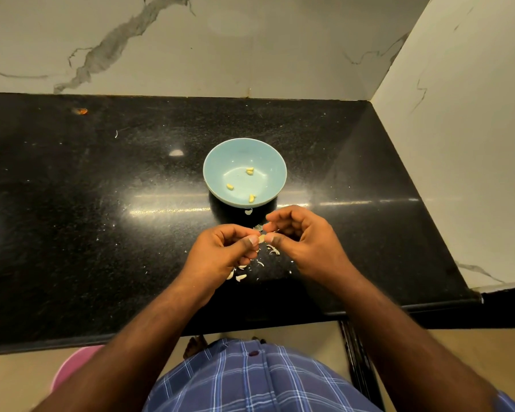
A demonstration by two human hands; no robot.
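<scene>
The small pale garlic clove (261,239) was held a little above the worktop, close to its front edge and just short of the bowl. The left hand (220,257) had its grip closed on one end, thumb and forefinger curled round it. The right hand (306,242) nipped the other end between thumb and fingertip, and seemed to be picking at the skin.

I judged the clove very light and firm, though easily bruised by a nail. Its papery skin looked dry and brittle, and the flesh beneath would likely be slick once bared. The thicker end seemed the best place to hold it while the skin was teased off from the tip.

Torn whitish skins (241,277) lay scattered on the worktop under the hands. Just beyond stood the round light-blue bowl (235,156), with a few yellowish peeled cloves (249,171) lying apart on its bottom.

The polished black stone worktop (101,203) spread wide and bare toward its left edge, giving ample room that way. The veined marble wall (250,55) closed off the back edge, and a white side wall (458,144) closed off the right. The front edge lay close below the wrists, so a dropped clove could roll off there.
</scene>
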